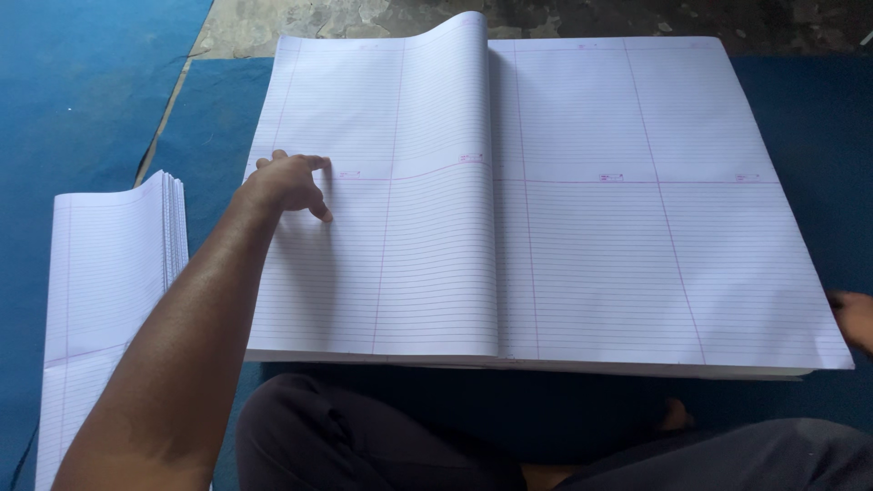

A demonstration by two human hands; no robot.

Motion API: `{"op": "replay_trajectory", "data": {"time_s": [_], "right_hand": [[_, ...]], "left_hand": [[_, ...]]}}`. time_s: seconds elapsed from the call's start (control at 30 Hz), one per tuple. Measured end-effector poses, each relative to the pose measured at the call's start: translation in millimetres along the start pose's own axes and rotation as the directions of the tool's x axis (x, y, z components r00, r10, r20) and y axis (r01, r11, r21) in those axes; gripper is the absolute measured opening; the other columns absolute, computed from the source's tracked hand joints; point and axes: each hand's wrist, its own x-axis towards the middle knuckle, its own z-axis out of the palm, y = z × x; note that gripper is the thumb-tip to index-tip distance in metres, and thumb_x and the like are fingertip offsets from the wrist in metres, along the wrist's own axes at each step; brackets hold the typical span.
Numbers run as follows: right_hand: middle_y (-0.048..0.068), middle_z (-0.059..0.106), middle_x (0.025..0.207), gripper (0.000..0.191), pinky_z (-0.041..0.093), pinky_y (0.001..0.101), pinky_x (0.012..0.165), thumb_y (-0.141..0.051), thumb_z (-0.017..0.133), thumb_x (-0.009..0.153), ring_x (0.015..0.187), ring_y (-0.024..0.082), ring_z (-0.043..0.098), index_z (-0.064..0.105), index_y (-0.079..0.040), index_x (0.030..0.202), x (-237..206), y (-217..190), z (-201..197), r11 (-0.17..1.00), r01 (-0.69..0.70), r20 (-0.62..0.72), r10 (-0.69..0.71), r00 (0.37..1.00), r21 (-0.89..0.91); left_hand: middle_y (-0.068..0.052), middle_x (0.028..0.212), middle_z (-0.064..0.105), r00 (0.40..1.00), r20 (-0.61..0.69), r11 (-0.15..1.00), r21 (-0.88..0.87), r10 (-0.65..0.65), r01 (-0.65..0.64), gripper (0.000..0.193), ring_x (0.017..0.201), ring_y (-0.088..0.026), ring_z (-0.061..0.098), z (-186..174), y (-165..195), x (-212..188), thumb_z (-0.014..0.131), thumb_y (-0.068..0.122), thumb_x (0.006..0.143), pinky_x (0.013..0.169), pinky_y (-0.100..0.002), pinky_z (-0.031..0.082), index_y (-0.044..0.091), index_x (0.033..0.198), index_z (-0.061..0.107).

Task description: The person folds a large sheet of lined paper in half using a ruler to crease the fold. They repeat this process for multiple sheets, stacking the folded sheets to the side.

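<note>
A person is sitting cross-legged on a blue floor mat (pixel 82 100), looking down at a big stack of large white ruled paper sheets (pixel 627 227) lying flat in front of their dark trousers (pixel 364 436). Thin red lines are dividing each sheet into panels, and small stamped marks are sitting near the middle line.

The left half of the top sheets is folded over toward the centre, forming a raised fold (pixel 455 55) that is bulging upward along the middle. The left hand (pixel 286 182) is pressing down on this folded part, palm low, fingers (pixel 318 211) released and spread on the paper rather than gripping it, seemingly holding the fold flat so it does not spring back.

The right hand (pixel 855 318) is only just showing at the right edge of the view, touching the stack's lower right corner; how its fingers are set cannot be told.

To the left, a separate smaller pile of folded ruled sheets (pixel 109 300) is lying on the mat, just beside the left forearm, its edges fanned.

Bare grey concrete floor (pixel 364 18) is showing beyond the mat.
</note>
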Motion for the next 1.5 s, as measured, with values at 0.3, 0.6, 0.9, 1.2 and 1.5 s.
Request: {"op": "replay_trajectory", "data": {"time_s": [0.3,0.6,0.9,1.2,1.5], "right_hand": [[0.033,0.073,0.114,0.045,0.066,0.0524,0.074,-0.016,0.060,0.105,0.091,0.043,0.078,0.054,0.002,0.146,11,6,4,1.000,-0.008,0.004,0.008,1.000,0.024],[0.031,0.072,0.115,0.049,0.065,0.0512,0.074,-0.015,0.063,0.103,0.093,0.041,0.076,0.053,0.000,0.148,19,1,0,1.000,0.023,-0.028,-0.022,0.999,0.016],[0.029,0.071,0.116,0.053,0.065,0.0499,0.075,-0.013,0.066,0.100,0.094,0.039,0.075,0.053,-0.001,0.150,12,-21,-16,0.988,0.152,-0.135,-0.153,0.979,-0.016],[0.027,0.070,0.116,0.057,0.064,0.0486,0.075,-0.011,0.069,0.098,0.096,0.038,0.074,0.052,-0.003,0.151,11,-54,-34,0.893,0.434,-0.331,-0.449,0.830,-0.122],[0.023,0.070,0.119,0.060,0.061,0.0481,0.079,-0.010,0.070,0.095,0.102,0.035,0.071,0.052,-0.009,0.153,-82,-168,-46,0.767,0.611,-0.317,-0.639,0.701,-0.197]], "left_hand": [[-0.020,0.161,0.031,1.000,-0.004,1.000,0.001,-0.006,0.006,0.095,0.153,-0.043,0.017,0,2,0,0.091,0.026,0.069,0.114,-0.069,0.036,0.041,0.151,0.045],[-0.020,0.162,0.028,1.000,-0.005,1.000,-0.006,-0.010,0.010,0.094,0.153,-0.043,0.017,-1,4,-2,0.091,0.026,0.070,0.115,-0.068,0.034,0.041,0.150,0.046],[-0.020,0.164,0.027,1.000,0.002,1.000,-0.013,-0.028,0.028,0.093,0.154,-0.040,0.017,-4,5,-5,0.090,0.025,0.070,0.116,-0.067,0.036,0.041,0.151,0.045],[-0.019,0.163,0.028,1.000,-0.008,1.000,-0.006,-0.018,0.018,0.094,0.154,-0.041,0.018,-3,0,-6,0.091,0.025,0.070,0.114,-0.066,0.037,0.042,0.150,0.045],[-0.016,0.161,0.034,1.000,-0.024,1.000,0.003,0.000,0.000,0.094,0.153,-0.038,0.023,-5,-10,-7,0.091,0.027,0.070,0.115,-0.058,0.041,0.042,0.151,0.046]]}}
